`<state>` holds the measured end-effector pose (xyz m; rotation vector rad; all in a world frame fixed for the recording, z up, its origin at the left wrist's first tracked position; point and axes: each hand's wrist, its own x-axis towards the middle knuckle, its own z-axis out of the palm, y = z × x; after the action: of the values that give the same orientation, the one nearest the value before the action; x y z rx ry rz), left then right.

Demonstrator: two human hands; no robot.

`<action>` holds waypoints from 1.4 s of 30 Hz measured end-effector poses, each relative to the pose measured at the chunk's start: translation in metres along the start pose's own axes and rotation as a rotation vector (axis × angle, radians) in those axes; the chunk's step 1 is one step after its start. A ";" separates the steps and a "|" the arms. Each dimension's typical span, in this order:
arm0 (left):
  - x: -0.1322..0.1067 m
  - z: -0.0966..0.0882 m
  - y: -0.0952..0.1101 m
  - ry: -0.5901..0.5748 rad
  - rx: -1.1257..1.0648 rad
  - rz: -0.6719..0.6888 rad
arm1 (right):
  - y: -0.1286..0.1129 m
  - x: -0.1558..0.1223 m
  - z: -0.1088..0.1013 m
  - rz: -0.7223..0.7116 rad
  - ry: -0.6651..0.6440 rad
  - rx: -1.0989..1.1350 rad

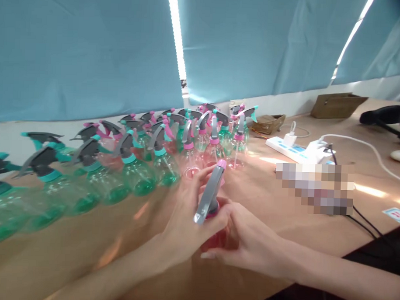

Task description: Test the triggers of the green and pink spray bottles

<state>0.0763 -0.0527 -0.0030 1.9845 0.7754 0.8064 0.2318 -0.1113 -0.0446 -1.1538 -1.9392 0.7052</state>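
Note:
A pink spray bottle (213,240) with a grey trigger head (210,192) stands on the wooden table (85,246) in front of me. My left hand (189,219) is wrapped round the trigger head and the bottle's neck. My right hand (246,239) grips the clear pink body from the right, fingers closed on it. Both hands touch each other at the bottle.
Several finished green and pink spray bottles (137,165) stand in rows along the back left of the table. A white power strip (298,151) with cables lies at the right, a cardboard box (336,104) beyond it. Blue curtains hang behind.

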 end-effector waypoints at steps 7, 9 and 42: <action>0.029 0.025 -0.033 -0.146 0.140 0.047 | 0.052 -0.030 -0.056 0.144 0.161 -0.099; 0.032 0.030 -0.047 -0.187 0.261 0.070 | 0.067 -0.033 -0.074 0.205 0.190 -0.164; 0.093 0.072 -0.109 -0.318 0.603 0.321 | 0.180 0.043 -0.187 0.454 0.370 -0.381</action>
<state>0.1638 0.0341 -0.1056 2.7444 0.5543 0.4317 0.4587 0.0209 -0.0624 -1.8512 -1.5443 0.3117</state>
